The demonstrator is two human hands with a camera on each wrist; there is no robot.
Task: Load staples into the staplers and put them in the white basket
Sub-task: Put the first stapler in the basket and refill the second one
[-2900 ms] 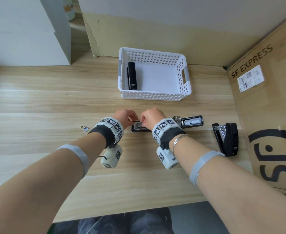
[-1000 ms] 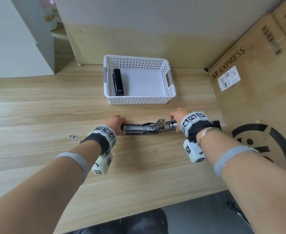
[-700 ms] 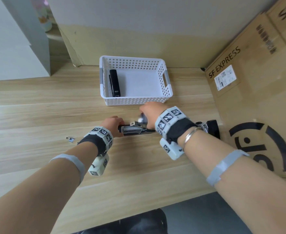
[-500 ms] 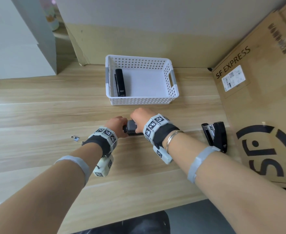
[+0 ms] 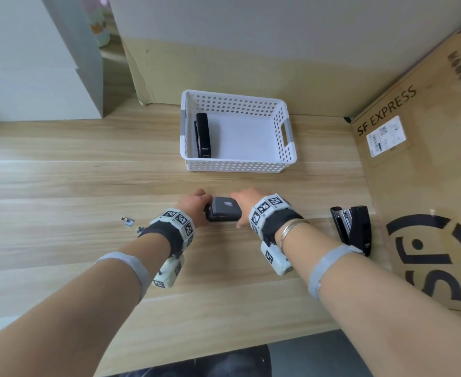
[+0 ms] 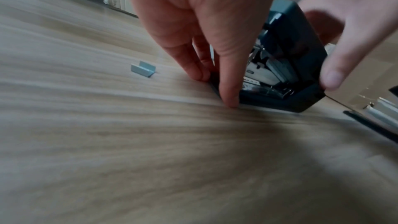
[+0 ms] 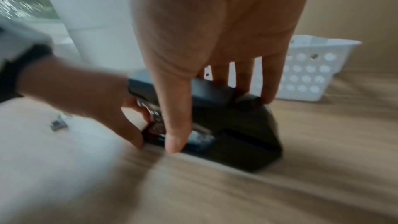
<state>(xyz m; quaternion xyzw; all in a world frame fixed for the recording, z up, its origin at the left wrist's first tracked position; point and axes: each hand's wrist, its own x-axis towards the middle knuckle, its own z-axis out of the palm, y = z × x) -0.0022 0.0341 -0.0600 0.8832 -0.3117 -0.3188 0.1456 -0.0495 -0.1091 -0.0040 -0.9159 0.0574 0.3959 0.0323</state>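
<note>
Wooden tabletop [image 5: 60,186], cardboard box [image 5: 428,172] at right; both hands pinching black stapler [image 5: 223,213].

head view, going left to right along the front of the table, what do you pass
loose staple strip → left hand → stapler being closed → right hand → open black stapler → SF Express cardboard box

Head looks down; 2 wrist cameras closely share the stapler [image 5: 223,212].
</note>
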